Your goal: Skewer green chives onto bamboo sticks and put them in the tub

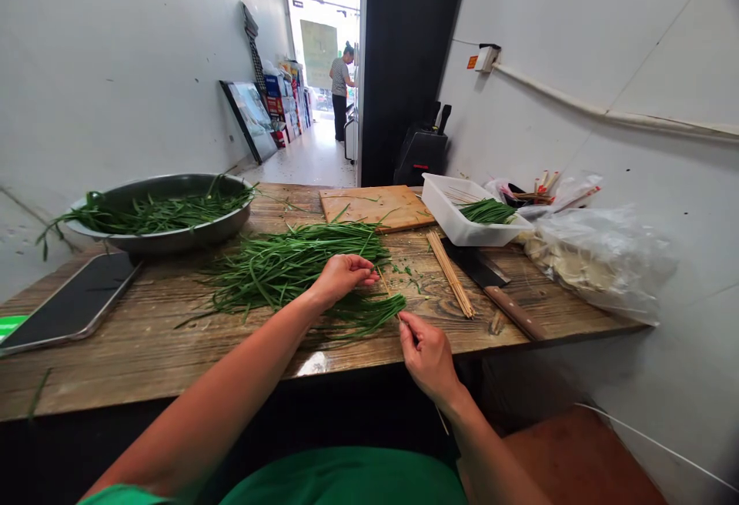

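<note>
Small chive bunch [378, 312]: lying on the worktop [173, 359] near the front edge, between the two hands. A single skewer [386, 283] crosses it at the right-hand end, its tail showing below the right wrist. Can't tell from where I stand whether it goes through the stalks or just lies against them.

Right hand [428, 351]: grip is a pinch on that skewer, thumb and index, right at the bunch's end. Left hand [345, 278]: over the greens, fingertips drawn together near the skewer's far end; can't tell whether that grip has hold of anything (the fingers hide it).

Large chive pile [289, 259] sits loose, behind and left of the bunch. Cutting board [369, 201] behind that. To the right: skewer bundle [450, 274] lying slantwise, then a cleaver [513, 311], handle toward the near edge. Behind the cleaver, a white tub [442, 216] with more greens in it. Clear plastic bag [600, 259] at the right end.

Far left: metal basin [190, 243] of chives, some hanging over the rim; phone [69, 297] just in front, screen dark. Further back, another person [339, 81] standing, head lowered.
</note>
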A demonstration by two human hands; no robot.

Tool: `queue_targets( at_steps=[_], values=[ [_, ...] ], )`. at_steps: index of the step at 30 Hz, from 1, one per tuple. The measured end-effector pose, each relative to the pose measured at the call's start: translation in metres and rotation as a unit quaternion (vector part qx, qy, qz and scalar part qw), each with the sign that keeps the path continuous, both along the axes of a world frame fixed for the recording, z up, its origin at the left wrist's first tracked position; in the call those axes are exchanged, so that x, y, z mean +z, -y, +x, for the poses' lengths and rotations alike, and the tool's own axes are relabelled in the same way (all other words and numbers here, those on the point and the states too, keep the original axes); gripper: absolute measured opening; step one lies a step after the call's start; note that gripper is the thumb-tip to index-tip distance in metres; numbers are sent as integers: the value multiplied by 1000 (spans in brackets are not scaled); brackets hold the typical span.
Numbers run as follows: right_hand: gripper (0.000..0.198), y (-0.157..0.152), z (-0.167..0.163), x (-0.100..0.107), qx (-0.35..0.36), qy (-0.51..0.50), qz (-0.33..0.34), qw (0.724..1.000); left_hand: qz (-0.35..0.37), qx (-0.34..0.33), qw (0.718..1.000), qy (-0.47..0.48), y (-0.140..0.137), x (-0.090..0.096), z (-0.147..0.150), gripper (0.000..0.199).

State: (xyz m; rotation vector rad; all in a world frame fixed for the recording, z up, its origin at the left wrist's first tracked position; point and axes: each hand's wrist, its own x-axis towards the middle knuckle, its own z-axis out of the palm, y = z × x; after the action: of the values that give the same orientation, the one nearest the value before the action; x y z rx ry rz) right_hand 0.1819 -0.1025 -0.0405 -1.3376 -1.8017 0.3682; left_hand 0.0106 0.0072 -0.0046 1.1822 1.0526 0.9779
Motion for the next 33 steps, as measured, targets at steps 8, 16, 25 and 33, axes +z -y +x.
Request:
queue_targets(
  at_steps=[8, 16, 25, 33],
  values=[
    [28, 0, 0, 1, 3, 5, -5, 1000, 20, 32, 999, -3, 4, 5, 3, 20],
    [28, -1, -1, 0, 2, 9, 4, 1000, 26, 25, 999, -15, 4, 5, 4, 20],
    [28, -1, 0, 2, 4, 16, -2, 1000, 41, 21, 999, -25, 5, 6, 5, 18],
    [29, -2, -1, 0, -3, 26, 4, 1000, 69, 10, 996, -52, 4, 4, 5, 15]
  ],
)
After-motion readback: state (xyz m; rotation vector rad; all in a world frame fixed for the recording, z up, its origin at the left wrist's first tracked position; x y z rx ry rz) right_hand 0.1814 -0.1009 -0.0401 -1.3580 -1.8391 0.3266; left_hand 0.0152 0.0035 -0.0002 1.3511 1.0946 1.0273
